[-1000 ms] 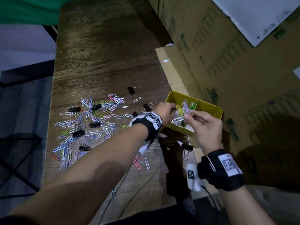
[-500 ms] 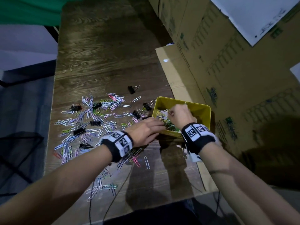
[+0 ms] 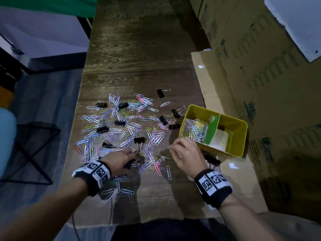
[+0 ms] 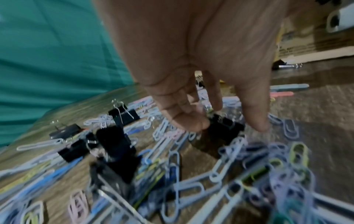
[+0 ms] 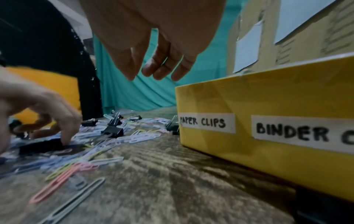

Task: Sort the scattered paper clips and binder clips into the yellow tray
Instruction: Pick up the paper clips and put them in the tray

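Coloured paper clips [image 3: 125, 126] and black binder clips [image 3: 139, 140] lie scattered across the dark wooden table [image 3: 139, 58]. The yellow tray [image 3: 241, 141] stands to their right, split by a green divider [image 3: 212, 129]. Its left compartment holds paper clips [image 3: 194, 131]. Labels on its front [image 5: 268, 98] read "PAPER CLIPS" and "BINDER C". My left hand [image 3: 132, 159] is down in the near part of the pile. Its fingers and thumb [image 4: 226, 122] curl round a black binder clip [image 4: 228, 131]. My right hand [image 3: 175, 146] hovers by the tray's near left corner, fingers [image 5: 153, 74] relaxed and holding nothing.
Tall cardboard boxes [image 3: 260, 66] wall the right side, and flat cardboard [image 3: 205, 75] lies under the tray. Another binder clip [image 3: 212, 160] sits at the tray's near side. The table's left edge drops to a black wire frame [image 3: 34, 145]. A cable [image 3: 111, 214] hangs off the near edge.
My right hand came out of the tray to its near left corner. My left hand left the tray's rim, moved down-left into the pile and closed on a binder clip.
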Motion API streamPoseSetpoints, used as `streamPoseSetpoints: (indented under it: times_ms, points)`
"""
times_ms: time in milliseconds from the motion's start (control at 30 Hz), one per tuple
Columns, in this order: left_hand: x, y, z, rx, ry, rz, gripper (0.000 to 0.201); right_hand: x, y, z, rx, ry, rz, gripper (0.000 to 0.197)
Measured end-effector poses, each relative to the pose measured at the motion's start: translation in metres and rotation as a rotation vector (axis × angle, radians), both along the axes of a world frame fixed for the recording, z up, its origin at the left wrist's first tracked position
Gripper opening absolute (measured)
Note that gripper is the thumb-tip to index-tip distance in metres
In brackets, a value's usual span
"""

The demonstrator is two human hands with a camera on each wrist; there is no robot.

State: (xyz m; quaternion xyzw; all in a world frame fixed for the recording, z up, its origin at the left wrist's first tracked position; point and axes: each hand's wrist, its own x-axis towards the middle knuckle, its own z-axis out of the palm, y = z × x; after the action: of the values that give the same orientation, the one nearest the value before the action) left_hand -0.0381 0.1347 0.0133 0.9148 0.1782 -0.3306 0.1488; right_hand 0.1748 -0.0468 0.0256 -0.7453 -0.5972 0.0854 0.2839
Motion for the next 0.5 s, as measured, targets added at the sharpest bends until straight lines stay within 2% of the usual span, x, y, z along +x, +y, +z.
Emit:
streamPoseSetpoints:
  times_ms: [67, 133, 200, 267, 367, 500]
  points:
    - [-0.004, -0.003, -0.007, -0.013, -0.01, 0.024, 0.05, -0.001, -0.003, -0.003, 0.0, -0.049, -0.051, 0.012]
    - [-0.009, -0.001, -0.011, -0.049, -0.052, 0.073, 0.048, 0.006, -0.007, -0.004, -0.049, -0.063, -0.204, 0.025]
    - [-0.015, 0.005, -0.014, -0.084, -0.173, 0.12, 0.043, 0.012, -0.011, -0.004, -0.151, -0.049, -0.313, 0.038]
    - [-0.017, 0.014, -0.015, -0.084, -0.301, 0.184, 0.038, 0.017, -0.01, -0.007, -0.174, -0.01, -0.315, 0.041]
    - [-0.008, 0.023, -0.009, -0.059, -0.405, 0.279, 0.035, 0.024, 0.001, -0.006, -0.126, 0.091, -0.265, 0.046]
    - [0.013, 0.026, -0.012, -0.011, -0.367, 0.287, 0.04, 0.027, 0.024, -0.001, -0.159, 0.164, -0.277, 0.047]
